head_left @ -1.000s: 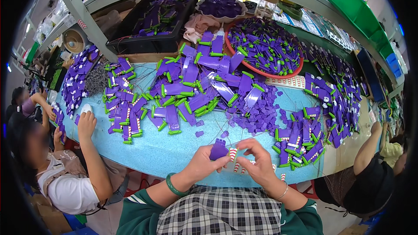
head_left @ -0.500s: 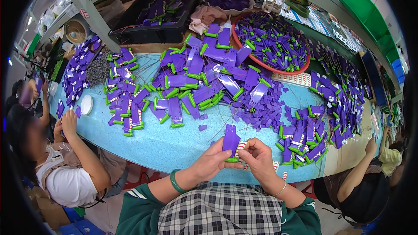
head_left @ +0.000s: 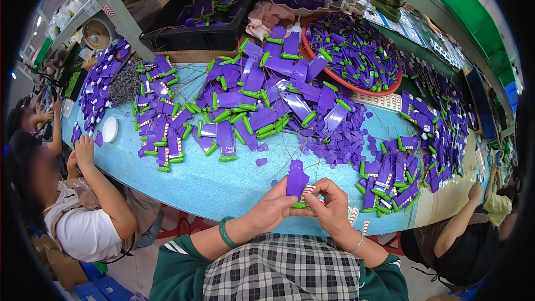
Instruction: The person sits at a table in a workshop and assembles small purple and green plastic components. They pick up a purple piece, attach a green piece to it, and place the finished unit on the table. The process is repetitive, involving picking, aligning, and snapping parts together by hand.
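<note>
Both hands (head_left: 304, 207) pinch a purple piece (head_left: 296, 180) — fingers hide its base.

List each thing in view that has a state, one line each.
Left hand: gripping the purple piece.
Right hand: pinching its lower end.
Purple piece: upright, held above the table edge.
Red basin: full of purple parts.
Black tray: partly filled.
White lid: lying flat.

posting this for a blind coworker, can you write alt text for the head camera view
Both hands, left hand and right hand, hold one upright purple plastic piece with a green end above the edge of a light blue table. Piles of matching purple and green pieces cover the table, more fill a red basin, and other people sit at either side.
</note>
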A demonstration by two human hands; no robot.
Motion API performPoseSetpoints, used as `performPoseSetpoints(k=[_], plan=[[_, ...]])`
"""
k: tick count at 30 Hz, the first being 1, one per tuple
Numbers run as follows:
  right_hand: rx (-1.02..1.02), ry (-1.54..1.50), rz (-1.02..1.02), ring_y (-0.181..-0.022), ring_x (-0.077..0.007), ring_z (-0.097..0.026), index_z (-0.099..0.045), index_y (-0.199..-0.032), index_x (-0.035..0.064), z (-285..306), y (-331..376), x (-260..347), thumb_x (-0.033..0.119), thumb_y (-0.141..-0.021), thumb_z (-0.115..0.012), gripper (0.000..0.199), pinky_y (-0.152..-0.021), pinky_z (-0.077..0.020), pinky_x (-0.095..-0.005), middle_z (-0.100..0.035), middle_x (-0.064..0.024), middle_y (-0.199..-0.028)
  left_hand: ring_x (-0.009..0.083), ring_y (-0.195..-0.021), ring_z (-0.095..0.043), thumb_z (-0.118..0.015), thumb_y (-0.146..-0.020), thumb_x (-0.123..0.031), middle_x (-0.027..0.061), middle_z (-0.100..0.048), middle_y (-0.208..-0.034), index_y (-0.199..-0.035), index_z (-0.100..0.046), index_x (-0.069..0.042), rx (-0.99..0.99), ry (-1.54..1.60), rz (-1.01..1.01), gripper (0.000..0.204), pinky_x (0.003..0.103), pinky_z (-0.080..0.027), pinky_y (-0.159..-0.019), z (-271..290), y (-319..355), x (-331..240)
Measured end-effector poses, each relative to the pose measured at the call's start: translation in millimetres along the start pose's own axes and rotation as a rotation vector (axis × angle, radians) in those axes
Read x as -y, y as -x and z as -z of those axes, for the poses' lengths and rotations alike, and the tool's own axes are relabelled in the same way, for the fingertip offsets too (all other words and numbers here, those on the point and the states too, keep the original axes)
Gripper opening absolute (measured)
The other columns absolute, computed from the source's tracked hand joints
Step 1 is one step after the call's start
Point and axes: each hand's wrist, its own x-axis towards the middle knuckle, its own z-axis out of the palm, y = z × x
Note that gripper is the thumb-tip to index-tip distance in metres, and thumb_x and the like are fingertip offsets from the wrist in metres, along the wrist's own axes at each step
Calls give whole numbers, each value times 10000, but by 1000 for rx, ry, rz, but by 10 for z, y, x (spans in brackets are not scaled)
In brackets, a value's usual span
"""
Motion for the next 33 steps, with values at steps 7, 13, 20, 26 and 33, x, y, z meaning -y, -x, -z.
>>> performPoseSetpoints(k=[7,13,20,26,33], plan=[[-5,53,21,-775,-104,-532,-579,-812,25,19,16,-46,-31,-801,-671,108,-716,-420,-247,-580,-48,-829,224,-1184,-502,-457,-925,-7,99,-487,-1223,-1298,-355,-47,-37,-205,-28,388,437,-523,-925,-47,-17,10],[-20,173,129,-748,-137,-539,-594,-741,25,54,-8,-4,3,-777,-695,110,-677,-415,-265,-609,-58,-771,209,-1106,-548,-480,-958,-74,97,-507,-1182,-1237,-411,-20,-1,-411,-86,293,407,-546,-897,-17,-12,47],[-46,405,376,-758,-193,-576,-599,-793,35,87,-27,50,63,-735,-726,142,-649,-448,-302,-627,-105,-805,144,-1011,-575,-460,-969,-94,85,-510,-1137,-1245,-404,-11,71,-640,-214,294,312,-555,-793,-31,28,63],[133,-33,-11,-912,-219,-617,-564,-1071,31,49,-73,160,143,-714,-765,425,-777,-498,-314,-606,-129,-1045,205,-767,-601,-402,-1003,-329,95,-588,-910,-1122,-508,-25,211,-110,66,344,332,-501,-662,68,23,25],[261,-57,39,-848,-159,-631,-663,-923,-15,40,-88,47,152,-816,-686,200,-821,-484,-287,-662,-96,-940,121,-502,-428,-348,-985,-428,37,-454,-637,-821,-504,-73,324,242,480,421,262,-317,-430,90,-127,277]])
